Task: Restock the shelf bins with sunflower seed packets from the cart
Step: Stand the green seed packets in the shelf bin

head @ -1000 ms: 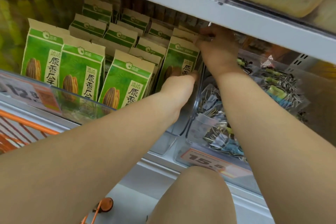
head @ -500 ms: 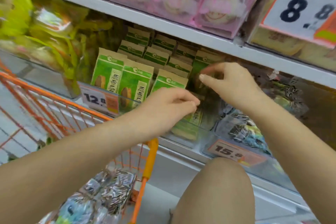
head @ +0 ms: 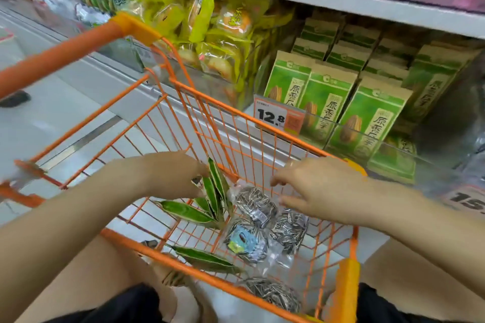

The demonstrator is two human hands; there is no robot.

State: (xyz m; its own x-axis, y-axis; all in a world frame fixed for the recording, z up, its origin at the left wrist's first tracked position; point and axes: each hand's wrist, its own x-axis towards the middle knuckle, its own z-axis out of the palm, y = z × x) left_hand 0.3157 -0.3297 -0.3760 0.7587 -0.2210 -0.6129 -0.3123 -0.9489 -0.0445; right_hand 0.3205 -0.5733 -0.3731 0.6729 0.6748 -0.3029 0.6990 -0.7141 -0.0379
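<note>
I look down into an orange wire cart [head: 236, 113]. Several green sunflower seed packets [head: 214, 196] stand on edge in it, fanned out. My left hand [head: 170, 176] grips their upper ends between fingers and thumb. Another green packet [head: 204, 259] lies flat near the cart's near rim. My right hand [head: 322, 189] hovers with loosely spread fingers and nothing in it, just above the clear bags of striped seeds [head: 256, 207]. The shelf bin [head: 351, 130] on the right holds rows of upright green packets [head: 325, 102].
A 12.8 price tag [head: 273, 115] hangs on the bin front, just behind the cart rim. Yellow snack bags [head: 210, 34] fill the bin to the left. A second price tag [head: 467, 202] shows at far right. One more clear seed bag [head: 275, 294] lies by the cart's near corner.
Both hands have left the shelf bin and come down into the cart. My view has swung left and down. My left hand now grips green packets in the cart.
</note>
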